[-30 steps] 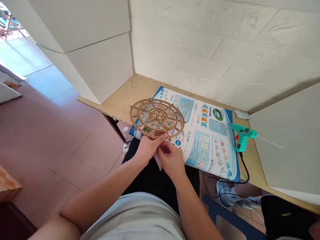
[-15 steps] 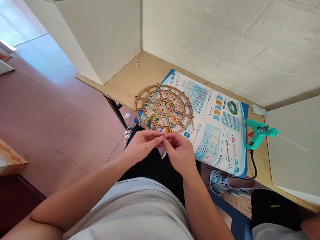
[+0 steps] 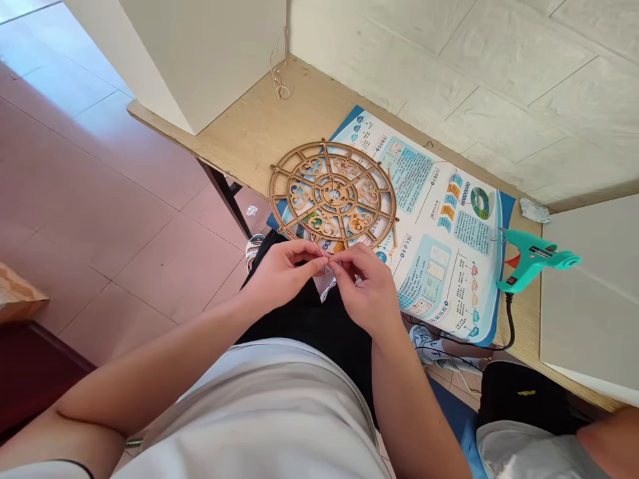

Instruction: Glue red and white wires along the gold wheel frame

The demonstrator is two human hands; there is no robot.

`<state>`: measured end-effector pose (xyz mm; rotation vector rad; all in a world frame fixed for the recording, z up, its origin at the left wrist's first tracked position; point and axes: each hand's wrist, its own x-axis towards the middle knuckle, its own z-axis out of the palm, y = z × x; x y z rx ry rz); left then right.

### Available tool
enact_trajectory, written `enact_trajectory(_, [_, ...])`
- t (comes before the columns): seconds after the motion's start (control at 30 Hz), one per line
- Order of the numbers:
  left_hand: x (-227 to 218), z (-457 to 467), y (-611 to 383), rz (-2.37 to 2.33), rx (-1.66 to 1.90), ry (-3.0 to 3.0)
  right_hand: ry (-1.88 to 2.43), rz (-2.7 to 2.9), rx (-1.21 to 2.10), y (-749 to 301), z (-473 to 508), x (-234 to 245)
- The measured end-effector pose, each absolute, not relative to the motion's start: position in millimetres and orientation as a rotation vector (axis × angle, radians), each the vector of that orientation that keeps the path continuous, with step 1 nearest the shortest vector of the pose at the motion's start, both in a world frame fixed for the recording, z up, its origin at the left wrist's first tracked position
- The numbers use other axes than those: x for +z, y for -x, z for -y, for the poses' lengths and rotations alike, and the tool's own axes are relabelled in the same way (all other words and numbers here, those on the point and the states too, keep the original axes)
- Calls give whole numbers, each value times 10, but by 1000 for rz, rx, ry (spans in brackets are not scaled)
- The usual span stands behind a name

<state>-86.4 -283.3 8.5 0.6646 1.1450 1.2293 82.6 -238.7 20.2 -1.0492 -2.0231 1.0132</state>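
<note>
By pale wooden table (image 3: pixel 234 136), pinches thin pinkish strand (image 3: pixel 318 246), left hand (image 3: pixel 282 276) against right hand (image 3: pixel 368 286), just short of round brown wooden wheel (image 3: pixel 342 193).

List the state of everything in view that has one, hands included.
Left hand: closed, fingertips pinching.
Right hand: closed, fingertips meeting the left's.
Thin wire: pinched at the fingertips.
Wooden wheel: lying flat, partly over the poster.
Poster: spread face up.
Glue gun: on its side, heat not tellable.
Black cord: attached to the gun.
Loose wire: loosely looped.
</note>
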Motion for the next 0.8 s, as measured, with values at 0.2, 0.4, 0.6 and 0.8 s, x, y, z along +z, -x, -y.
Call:
enact_trajectory(0.2, [71,2820,823,-1127,1308,-703,1089,1870,1123,-801,2399,106])
enact_trajectory(0.4, [74,2828,814,-1166,1335,-701,1134,1763,1107,-770,2462,93])
enact_trajectory(0.6, [44,2885,780,-1230,1389,-768,1217,1611,1106,-729,2574,121])
enact_trajectory(0.8, [25,2951,774,-1324,1369,-993,1211,1740,1100,-758,2595,87])
